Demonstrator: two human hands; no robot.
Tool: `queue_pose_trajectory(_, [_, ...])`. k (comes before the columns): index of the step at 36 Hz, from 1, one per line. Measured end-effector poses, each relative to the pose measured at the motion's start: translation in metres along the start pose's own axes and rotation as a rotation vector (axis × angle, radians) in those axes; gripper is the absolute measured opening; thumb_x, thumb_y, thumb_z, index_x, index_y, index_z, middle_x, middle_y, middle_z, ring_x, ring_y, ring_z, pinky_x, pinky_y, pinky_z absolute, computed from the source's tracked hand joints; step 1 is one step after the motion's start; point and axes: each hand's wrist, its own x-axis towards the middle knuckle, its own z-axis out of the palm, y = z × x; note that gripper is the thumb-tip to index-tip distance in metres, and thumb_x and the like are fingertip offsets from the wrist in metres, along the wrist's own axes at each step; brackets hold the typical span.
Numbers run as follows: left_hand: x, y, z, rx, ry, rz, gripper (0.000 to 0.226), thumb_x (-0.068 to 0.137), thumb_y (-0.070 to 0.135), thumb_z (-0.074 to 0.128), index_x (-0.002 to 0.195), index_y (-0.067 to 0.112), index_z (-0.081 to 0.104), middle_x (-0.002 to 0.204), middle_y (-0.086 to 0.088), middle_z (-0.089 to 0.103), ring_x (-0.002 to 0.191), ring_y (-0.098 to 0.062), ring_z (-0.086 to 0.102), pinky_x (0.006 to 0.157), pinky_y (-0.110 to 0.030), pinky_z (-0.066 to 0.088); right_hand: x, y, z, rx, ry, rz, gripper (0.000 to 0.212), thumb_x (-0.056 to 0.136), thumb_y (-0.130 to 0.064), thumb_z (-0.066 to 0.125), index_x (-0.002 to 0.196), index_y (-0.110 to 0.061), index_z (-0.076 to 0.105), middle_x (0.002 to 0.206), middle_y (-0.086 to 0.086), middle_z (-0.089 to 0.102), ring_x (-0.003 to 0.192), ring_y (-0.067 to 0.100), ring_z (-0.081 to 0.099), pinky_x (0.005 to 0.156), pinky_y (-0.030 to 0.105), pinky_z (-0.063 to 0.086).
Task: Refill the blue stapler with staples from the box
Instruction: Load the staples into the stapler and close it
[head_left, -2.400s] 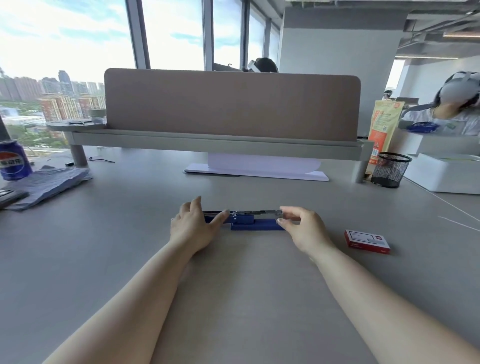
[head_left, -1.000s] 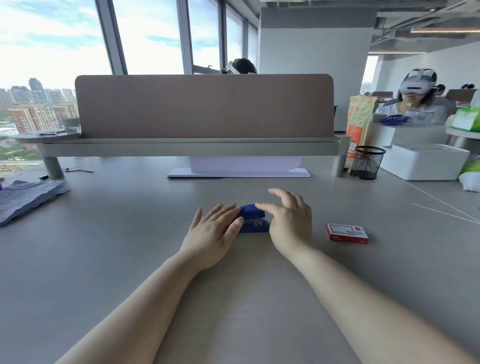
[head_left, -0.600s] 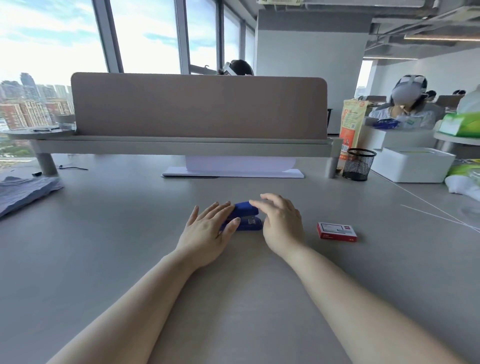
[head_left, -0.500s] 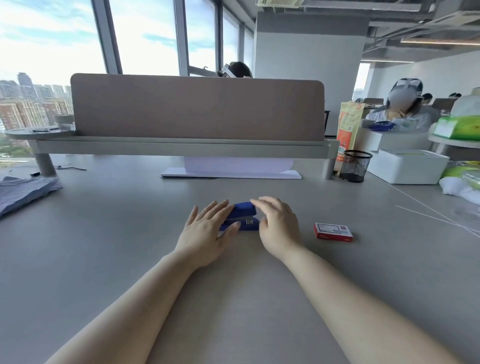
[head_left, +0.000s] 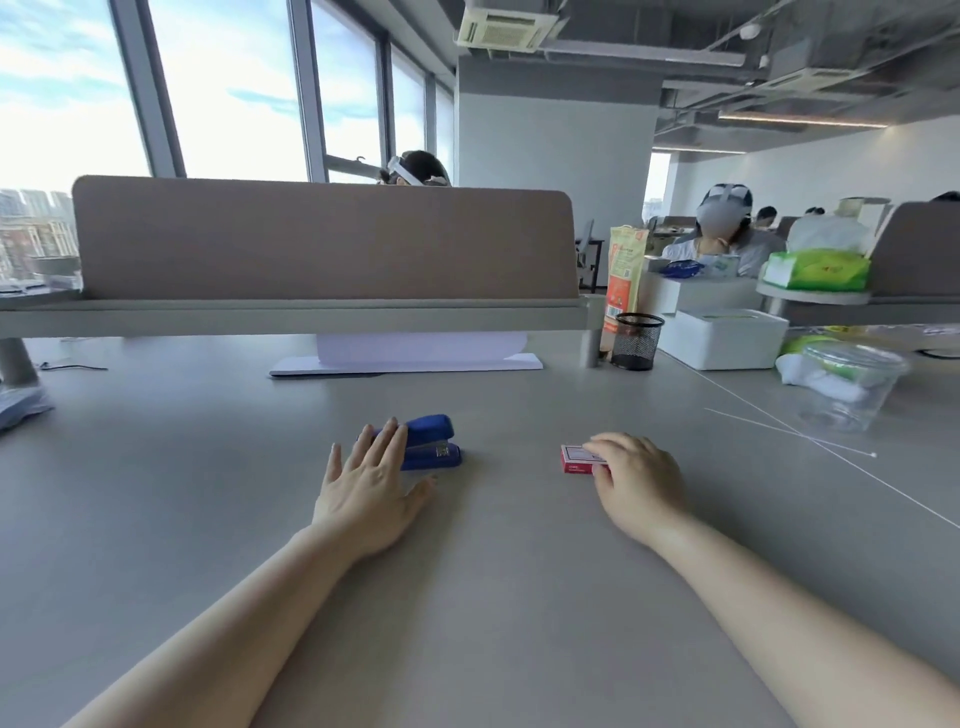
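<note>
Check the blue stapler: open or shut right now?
Shut. The blue stapler lies with its top arm folded down over the base, no staple rail showing. The left hand rests fingers on its rear end.

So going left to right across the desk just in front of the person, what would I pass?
Left hand → blue stapler → red staple box → right hand → clear plastic cup, further back on the right.
</note>
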Motion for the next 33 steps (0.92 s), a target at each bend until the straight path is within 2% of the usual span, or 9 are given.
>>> queue_pose_trajectory(6, [0.001, 0.009, 0.001, -0.046, 0.014, -0.027, 0.073, 0.090, 0.060, 0.027, 0.148, 0.021, 0.005, 0.160, 0.006, 0.005, 0.147, -0.020, -0.001, 0.119, -0.044, 0.002, 0.001, 0.004, 0.004, -0.017, -0.054, 0.000, 0.037, 0.089, -0.012, 0.040, 0.119, -0.021, 0.059, 0.131, -0.002, 0.058, 0.117, 0.027, 0.052, 0.096, 0.033, 0.041])
queue_pose_trajectory(18, [0.025, 0.026, 0.012, -0.034, -0.025, 0.049, 0.074, 0.090, 0.059, 0.029, 0.148, 0.024, -0.002, 0.159, 0.009, -0.001, 0.147, -0.017, -0.004, 0.120, -0.045, 0.000, 0.028, -0.001, 0.021, 0.069, -0.128, -0.008, 0.049, 0.084, -0.001, 0.036, 0.127, -0.018, 0.054, 0.139, 0.000, 0.051, 0.125, 0.025, 0.045, 0.105, 0.033, 0.038])
queue_pose_trajectory(33, [0.131, 0.022, 0.041, -0.008, -0.033, 0.098, 0.069, 0.092, 0.057, 0.025, 0.148, 0.026, -0.003, 0.159, 0.011, -0.002, 0.146, -0.012, -0.005, 0.119, -0.044, -0.007, 0.136, -0.004, 0.072, 0.179, -0.170, -0.002, 0.055, 0.082, 0.002, 0.033, 0.130, -0.019, 0.050, 0.144, -0.001, 0.045, 0.131, 0.021, 0.041, 0.109, 0.033, 0.036])
